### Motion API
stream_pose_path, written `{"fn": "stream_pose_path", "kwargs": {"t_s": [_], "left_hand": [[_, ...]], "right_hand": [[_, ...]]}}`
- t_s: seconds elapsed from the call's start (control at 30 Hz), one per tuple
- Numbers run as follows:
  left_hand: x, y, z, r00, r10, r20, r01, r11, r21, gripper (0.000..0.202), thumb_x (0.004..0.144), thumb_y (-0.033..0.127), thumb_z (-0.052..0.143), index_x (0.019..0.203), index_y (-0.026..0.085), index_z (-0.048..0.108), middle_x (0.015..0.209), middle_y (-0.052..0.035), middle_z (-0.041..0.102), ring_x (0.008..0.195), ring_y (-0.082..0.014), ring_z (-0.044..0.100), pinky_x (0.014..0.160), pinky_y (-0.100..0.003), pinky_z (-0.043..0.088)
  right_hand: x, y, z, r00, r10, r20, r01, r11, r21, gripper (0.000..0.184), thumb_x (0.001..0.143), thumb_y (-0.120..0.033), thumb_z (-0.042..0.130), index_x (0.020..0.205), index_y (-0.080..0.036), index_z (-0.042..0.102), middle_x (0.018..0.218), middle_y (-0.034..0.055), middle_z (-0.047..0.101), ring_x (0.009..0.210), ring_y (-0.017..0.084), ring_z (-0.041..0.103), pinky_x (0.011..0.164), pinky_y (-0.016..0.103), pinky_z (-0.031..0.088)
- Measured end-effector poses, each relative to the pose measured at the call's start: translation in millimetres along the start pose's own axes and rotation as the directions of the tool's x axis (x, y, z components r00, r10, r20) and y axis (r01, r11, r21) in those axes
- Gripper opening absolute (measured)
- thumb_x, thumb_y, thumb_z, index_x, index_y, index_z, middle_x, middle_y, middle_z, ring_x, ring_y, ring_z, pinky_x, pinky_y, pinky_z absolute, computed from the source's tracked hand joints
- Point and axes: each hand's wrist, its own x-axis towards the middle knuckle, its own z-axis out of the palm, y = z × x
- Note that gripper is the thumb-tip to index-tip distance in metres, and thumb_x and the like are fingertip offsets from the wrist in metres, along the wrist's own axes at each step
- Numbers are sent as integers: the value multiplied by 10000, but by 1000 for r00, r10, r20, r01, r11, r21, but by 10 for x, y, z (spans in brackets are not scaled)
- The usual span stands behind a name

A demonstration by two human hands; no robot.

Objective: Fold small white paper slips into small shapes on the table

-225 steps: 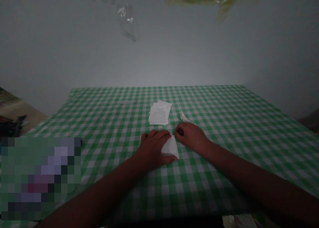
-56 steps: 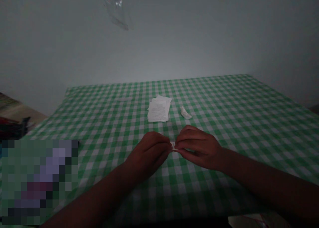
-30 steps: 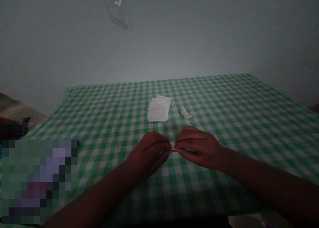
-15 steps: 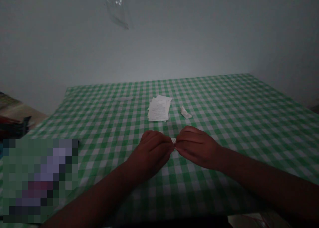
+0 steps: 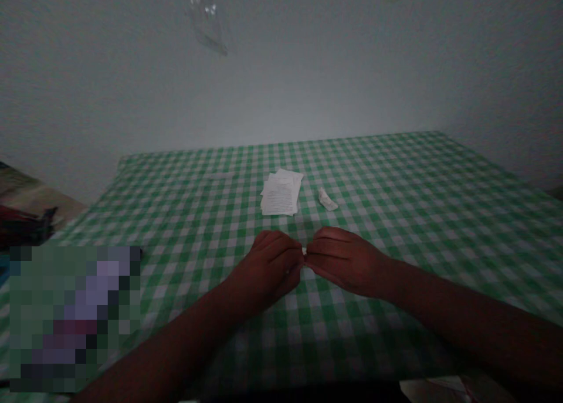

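My left hand [image 5: 273,263] and my right hand [image 5: 345,259] meet above the near half of the table, fingertips almost touching. Both are closed in a pinch on a small piece of paper [image 5: 304,251]; only a sliver of white shows between them, and the fingers hide the rest. Beyond my hands lies a loose stack of printed paper sheets [image 5: 280,193], slightly fanned. To its right rests a small folded or crumpled piece of white paper [image 5: 327,199], apart from the stack.
A green and white checked cloth [image 5: 396,192] covers the table, which meets a pale wall [image 5: 308,68]. At the left front a pixelated patch [image 5: 74,318] conceals something. A faint clear strip [image 5: 221,175] lies farther back on the left. A clear plastic bag [image 5: 206,19] hangs on the wall.
My right hand has shifted slightly left, closer to my left hand, and less of the white paper shows between the fingers. The stack and the folded piece stay in place.
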Motion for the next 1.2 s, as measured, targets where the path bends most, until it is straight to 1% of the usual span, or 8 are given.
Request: {"fn": "stream_pose_path", "kwargs": {"t_s": [0.13,0.23,0.33,0.43,0.53,0.67,0.87,1.2], "left_hand": [[11,-21,-20,999,36,27,-37,999,37,74,893,106,560,944,159,566,939,-50,664,884,-181,569,802,-346,426],[17,-48,-31,996,77,43,-79,996,47,94,891,108,563,967,162,573,945,-44,672,892,-180,572,806,-341,415],[11,-92,-11,993,79,90,-85,995,56,99,899,116,547,976,169,580,969,-43,675,925,-186,569,814,-345,396],[-8,-134,35,985,50,163,-58,997,45,76,886,123,550,931,175,584,994,-43,661,946,-190,561,827,-354,379],[-35,-160,87,972,34,234,-34,999,-4,47,861,136,576,891,171,583,998,-39,641,945,-191,552,846,-362,381],[-53,-177,132,955,25,295,-7,998,-64,47,868,139,559,881,172,590,953,-37,635,918,-189,549,856,-360,403],[-26,-175,87,914,20,405,48,986,-157,78,876,114,533,909,162,583,966,-52,612,928,-184,550,885,-346,437],[-13,-180,-105,865,-37,500,207,935,-289,218,862,46,513,1000,168,631,1077,-65,610,1034,-164,568,948,-296,471]], "right_hand": [[25,81,-22,999,38,35,-38,999,-13,143,944,-147,530,867,-165,650,905,61,679,887,194,583,800,379,507],[31,145,-18,1000,25,11,-25,998,60,125,946,-159,525,902,-165,642,911,52,686,889,178,596,827,376,508],[18,179,14,999,27,18,-29,995,94,124,949,-158,511,933,-147,634,938,70,687,905,175,606,831,360,518],[-6,187,53,997,17,73,-21,998,63,148,954,-163,495,953,-138,641,981,89,681,934,188,607,836,364,517],[-18,187,74,984,-3,177,-5,999,44,168,952,-167,495,910,-146,657,980,83,676,939,198,589,839,369,509],[-13,185,65,960,-4,280,-29,993,114,161,936,-165,515,907,-142,671,997,82,666,955,194,572,850,350,500],[3,161,12,942,31,333,-99,977,187,173,917,-152,526,939,-134,697,1035,101,654,990,199,573,894,355,486],[10,137,-22,922,62,382,-146,970,197,188,924,-160,526,980,-158,706,1093,102,641,1032,210,571,921,381,474]]}}
